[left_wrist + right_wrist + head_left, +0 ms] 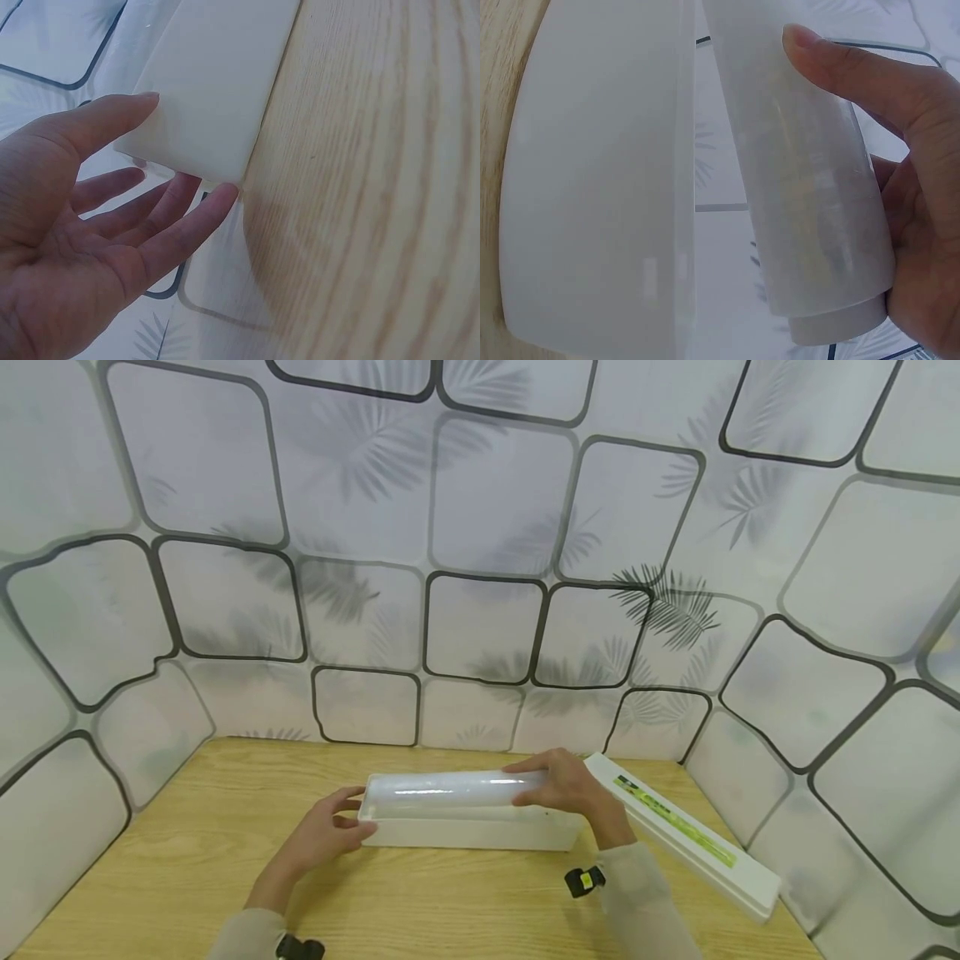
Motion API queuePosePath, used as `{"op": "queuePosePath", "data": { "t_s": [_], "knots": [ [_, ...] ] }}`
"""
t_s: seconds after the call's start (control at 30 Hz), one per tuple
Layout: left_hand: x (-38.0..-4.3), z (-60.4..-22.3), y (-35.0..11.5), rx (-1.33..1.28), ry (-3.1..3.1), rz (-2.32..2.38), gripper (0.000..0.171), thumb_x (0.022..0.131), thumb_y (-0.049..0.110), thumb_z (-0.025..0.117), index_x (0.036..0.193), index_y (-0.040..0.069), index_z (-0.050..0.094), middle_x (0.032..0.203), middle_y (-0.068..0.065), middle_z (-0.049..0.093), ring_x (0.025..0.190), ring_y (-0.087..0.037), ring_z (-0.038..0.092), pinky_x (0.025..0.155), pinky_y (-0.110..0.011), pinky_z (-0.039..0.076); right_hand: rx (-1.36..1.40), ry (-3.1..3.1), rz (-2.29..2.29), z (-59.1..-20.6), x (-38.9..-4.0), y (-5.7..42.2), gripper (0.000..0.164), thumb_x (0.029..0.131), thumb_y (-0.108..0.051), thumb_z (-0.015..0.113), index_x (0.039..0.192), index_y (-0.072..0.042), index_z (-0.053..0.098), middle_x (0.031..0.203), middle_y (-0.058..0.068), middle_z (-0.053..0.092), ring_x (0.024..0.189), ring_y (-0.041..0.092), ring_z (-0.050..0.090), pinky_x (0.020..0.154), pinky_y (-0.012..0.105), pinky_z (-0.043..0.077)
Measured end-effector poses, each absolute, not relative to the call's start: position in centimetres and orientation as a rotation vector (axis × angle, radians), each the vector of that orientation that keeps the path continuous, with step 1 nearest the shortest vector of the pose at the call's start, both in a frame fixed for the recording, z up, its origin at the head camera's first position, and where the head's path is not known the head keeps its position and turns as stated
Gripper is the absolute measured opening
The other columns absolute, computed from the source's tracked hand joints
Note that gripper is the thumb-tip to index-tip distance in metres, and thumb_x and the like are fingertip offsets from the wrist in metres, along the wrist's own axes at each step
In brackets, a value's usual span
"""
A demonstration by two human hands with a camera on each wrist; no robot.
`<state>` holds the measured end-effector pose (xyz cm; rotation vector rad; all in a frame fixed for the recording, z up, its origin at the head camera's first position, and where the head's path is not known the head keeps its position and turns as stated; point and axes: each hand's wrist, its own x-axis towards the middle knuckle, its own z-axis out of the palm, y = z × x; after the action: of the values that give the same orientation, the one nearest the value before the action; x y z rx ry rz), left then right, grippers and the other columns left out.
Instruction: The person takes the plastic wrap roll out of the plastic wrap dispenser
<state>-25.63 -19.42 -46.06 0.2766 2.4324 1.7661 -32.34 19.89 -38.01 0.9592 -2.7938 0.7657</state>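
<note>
A long white dispenser box [468, 834] lies on the table with its top uncovered. At its left end is my left hand [326, 831], the thumb on the front wall and other fingers at the end wall. A clear, shiny roll of cling film [450, 790] lies along the box, its left end within the far rim and its right end raised. My right hand [566, 789] grips the roll near that raised end. In the right wrist view the roll [810, 195] stands apart from the box wall [592, 180], with its core protruding.
To the right lies a long white lid [686, 835] with a green label, set at a slant. The wooden table [420, 902] meets patterned wall coverings [480, 627] at the back and both sides.
</note>
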Motion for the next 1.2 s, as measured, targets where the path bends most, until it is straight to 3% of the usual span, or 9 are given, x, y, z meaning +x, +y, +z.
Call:
{"op": "queuePosePath", "data": {
  "t_s": [0.43, 0.7, 0.93, 1.1, 1.2],
  "knots": [
    [-25.7, -46.0, -19.5, 0.268, 2.436, 1.759, 0.076, 0.094, 0.019, 0.077, 0.155, -0.003, 0.036, 0.149, -0.038, 0.045, 0.121, -0.041, 0.065, 0.086, -0.043, 0.064, 0.933, -2.760, 0.718, -37.7, -32.0, 20.9, 0.046, 0.077, -0.036, 0.091, 0.119, -0.022, 0.080, 0.121, 0.009, 0.077, 0.111, 0.030, 0.073, 0.093, 0.050, 0.060],
    [-25.7, -46.1, -19.5, 0.276, 2.421, 1.765, 0.076, 0.095, 0.020, 0.076, 0.155, -0.004, 0.036, 0.150, -0.038, 0.044, 0.122, -0.042, 0.064, 0.087, -0.043, 0.064, 0.902, -2.767, 0.696, -37.9, -32.1, 21.5, 0.046, 0.077, -0.038, 0.091, 0.118, -0.023, 0.080, 0.119, 0.008, 0.078, 0.100, 0.024, 0.074, 0.080, 0.036, 0.060],
    [-25.8, -46.2, -19.5, 0.281, 2.425, 1.766, 0.076, 0.095, 0.020, 0.076, 0.155, -0.004, 0.037, 0.149, -0.039, 0.045, 0.122, -0.042, 0.064, 0.086, -0.043, 0.064, 0.900, -2.735, 0.742, -37.9, -31.8, 22.0, 0.044, 0.076, -0.034, 0.093, 0.116, -0.022, 0.081, 0.120, 0.010, 0.077, 0.107, 0.028, 0.074, 0.087, 0.044, 0.062],
    [-25.8, -46.1, -19.5, 0.286, 2.424, 1.766, 0.076, 0.095, 0.019, 0.076, 0.155, -0.005, 0.036, 0.149, -0.039, 0.045, 0.121, -0.042, 0.065, 0.086, -0.043, 0.064, 0.895, -2.724, 0.720, -38.0, -31.7, 22.5, 0.043, 0.075, -0.034, 0.093, 0.114, -0.020, 0.081, 0.114, 0.009, 0.079, 0.089, 0.017, 0.071, 0.071, 0.028, 0.056],
    [-25.8, -46.1, -19.5, 0.286, 2.421, 1.766, 0.076, 0.095, 0.019, 0.076, 0.155, -0.004, 0.036, 0.149, -0.039, 0.045, 0.121, -0.042, 0.064, 0.086, -0.043, 0.064, 0.873, -2.738, 0.725, -38.0, -31.6, 22.8, 0.044, 0.074, -0.034, 0.094, 0.114, -0.021, 0.082, 0.113, 0.008, 0.080, 0.076, 0.009, 0.058, 0.064, 0.022, 0.046]
  ]
}}
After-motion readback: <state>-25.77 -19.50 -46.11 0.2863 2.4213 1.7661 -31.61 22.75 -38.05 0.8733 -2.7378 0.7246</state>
